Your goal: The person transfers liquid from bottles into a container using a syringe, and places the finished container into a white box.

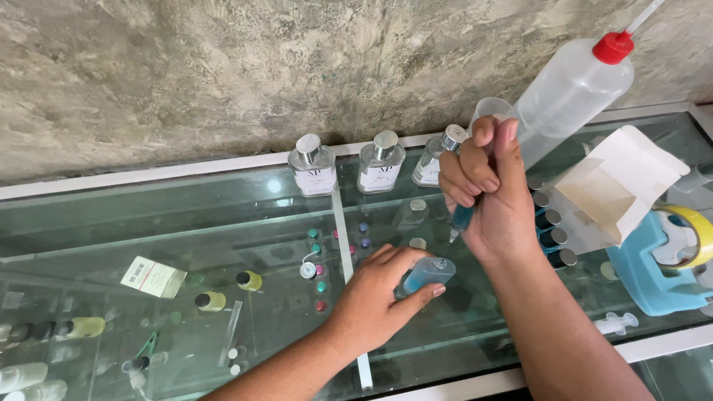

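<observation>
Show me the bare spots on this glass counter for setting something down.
Free: the counter left of the three square bottles, toward the wall. Crowded: the right end, with the open white box, blue tape dispenser and squeeze bottle; both hands fill the middle.

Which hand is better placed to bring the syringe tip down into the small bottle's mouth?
The right hand, probably: it already grips the syringe, tip pointing down just above the small bottle. The left hand is occupied steadying that bottle on the glass counter.
</observation>
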